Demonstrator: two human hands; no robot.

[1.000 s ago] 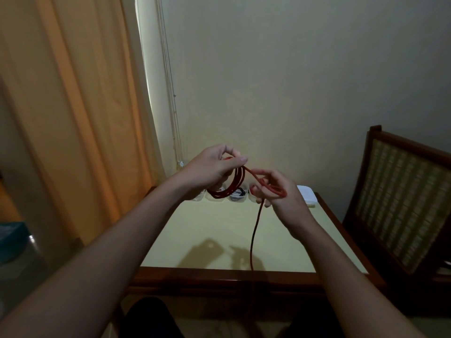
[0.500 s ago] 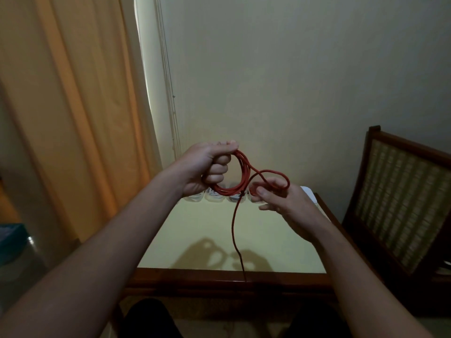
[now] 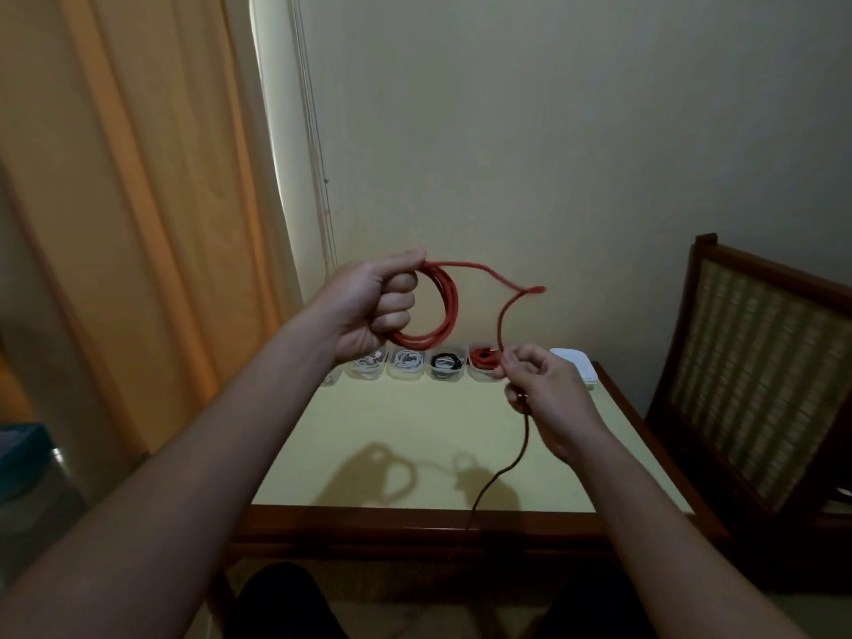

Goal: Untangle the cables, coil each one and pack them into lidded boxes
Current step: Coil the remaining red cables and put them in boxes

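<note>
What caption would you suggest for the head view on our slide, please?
Left hand grips a coiled red cable above the yellow table while the right hand pinches its loose length.

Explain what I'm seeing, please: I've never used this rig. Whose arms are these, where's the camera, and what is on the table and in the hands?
There is no machine here: these are a person's two bare arms, seen by one wide-angle camera worn on the head, looking forward and down. The left hand grips a coil of red cable, its fingers curled round the loops. The right hand pinches the loose part of the same cable, which arches between the hands and then trails down over the near edge of the table. Along the table's far edge stands a row of small clear boxes with coiled cables inside: white, black and red. A white object lies beside them; I cannot tell what it is.
</note>
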